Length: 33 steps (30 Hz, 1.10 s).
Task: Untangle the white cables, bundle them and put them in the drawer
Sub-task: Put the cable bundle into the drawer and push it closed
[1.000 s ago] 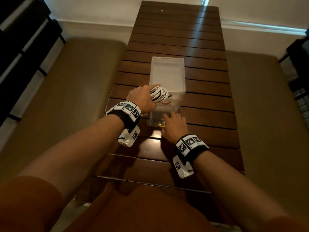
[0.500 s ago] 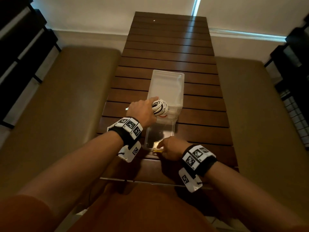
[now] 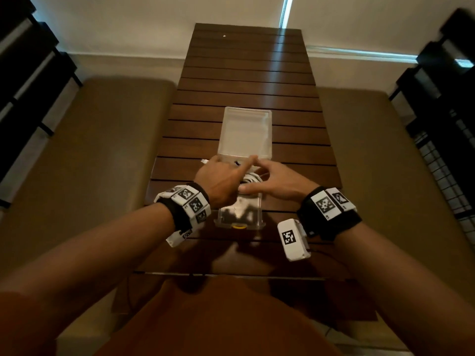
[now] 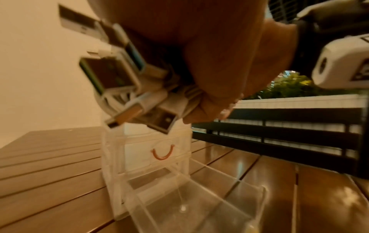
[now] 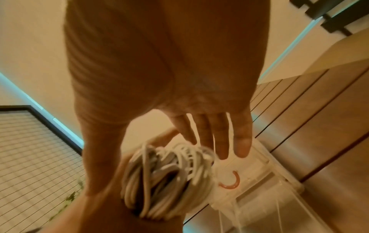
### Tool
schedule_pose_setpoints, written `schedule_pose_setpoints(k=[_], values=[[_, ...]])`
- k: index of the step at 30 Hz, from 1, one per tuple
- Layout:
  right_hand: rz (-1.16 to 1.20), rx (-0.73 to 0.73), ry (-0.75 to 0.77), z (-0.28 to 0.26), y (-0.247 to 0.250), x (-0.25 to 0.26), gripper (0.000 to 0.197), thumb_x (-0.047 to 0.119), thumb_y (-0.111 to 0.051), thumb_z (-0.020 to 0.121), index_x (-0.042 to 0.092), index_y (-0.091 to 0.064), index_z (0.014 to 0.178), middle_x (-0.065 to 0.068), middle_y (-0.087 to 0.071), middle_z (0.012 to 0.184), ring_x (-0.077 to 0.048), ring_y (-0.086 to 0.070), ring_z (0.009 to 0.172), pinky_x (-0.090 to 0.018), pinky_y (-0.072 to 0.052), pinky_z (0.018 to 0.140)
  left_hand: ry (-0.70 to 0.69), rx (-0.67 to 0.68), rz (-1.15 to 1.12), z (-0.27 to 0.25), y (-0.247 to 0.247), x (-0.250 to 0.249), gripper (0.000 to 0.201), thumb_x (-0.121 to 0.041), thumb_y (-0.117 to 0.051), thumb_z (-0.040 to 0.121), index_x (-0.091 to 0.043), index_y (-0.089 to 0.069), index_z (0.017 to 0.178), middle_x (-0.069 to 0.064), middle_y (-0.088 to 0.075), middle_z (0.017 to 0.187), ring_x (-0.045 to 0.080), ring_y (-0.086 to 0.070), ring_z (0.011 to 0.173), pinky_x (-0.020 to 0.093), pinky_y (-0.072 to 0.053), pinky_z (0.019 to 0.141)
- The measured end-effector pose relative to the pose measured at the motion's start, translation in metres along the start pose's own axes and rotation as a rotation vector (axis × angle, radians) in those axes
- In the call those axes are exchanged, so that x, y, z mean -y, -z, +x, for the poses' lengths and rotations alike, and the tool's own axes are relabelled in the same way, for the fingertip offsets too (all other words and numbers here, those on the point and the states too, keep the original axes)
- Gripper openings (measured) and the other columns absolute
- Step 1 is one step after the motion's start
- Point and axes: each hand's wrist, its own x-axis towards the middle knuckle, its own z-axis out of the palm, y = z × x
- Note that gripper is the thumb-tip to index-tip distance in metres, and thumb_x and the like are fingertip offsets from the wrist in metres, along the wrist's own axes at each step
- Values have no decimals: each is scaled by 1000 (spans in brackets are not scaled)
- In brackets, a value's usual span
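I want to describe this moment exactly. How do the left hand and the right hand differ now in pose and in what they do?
The left hand has its fingers curled round the white cable bundle; the right hand grips nothing. The left hand's fingers are bent, while the right hand's fingers are straight and spread, reaching toward the bundle. Both hang above the pulled-out clear drawer of the small plastic unit.

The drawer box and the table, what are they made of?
The drawer box looks like clear, glossy plastic: you can see the table through its walls. The table looks like dark brown wooden slats with a smooth, shiny finish that reflects light, though it could be imitation wood.
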Motion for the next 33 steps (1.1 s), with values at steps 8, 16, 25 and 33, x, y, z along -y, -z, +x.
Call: schedule_pose_setpoints(k=[8,16,25,33], values=[[56,203,-42,-2,-24,4,45,14,-83,68,34,-59,100,8,-64,103,-10,-63,90,-21,-52,71,-220,21,139,-11,-4,-20,93,-50,-49,91,-7,8,151,9,-63,125,27,-59,112,40,-35,98],[-24,-13,-85,-8,-45,-11,59,12,-76,61,22,-57,116,2,-64,106,-17,-64,96,-40,-58,84,-265,-62,-23,-17,-28,-24,107,-41,-69,81,-6,1,153,13,-61,128,27,-59,113,34,-35,104],[-214,-172,-343,-17,-42,-46,34,27,-79,69,18,-64,98,0,-69,91,-14,-66,78,-27,-54,61,-223,-34,-226,21,11,41,98,-50,-73,77,-32,-13,153,6,-17,158,26,-29,141,44,-43,105],[-404,-373,-513,-3,-68,-54,37,40,-71,69,20,-61,99,0,-66,95,-22,-64,85,-30,-53,72,41,-210,-66,20,-35,34,45,-35,-56,93,-27,-50,138,11,-56,130,31,-50,116,43,-49,85]])
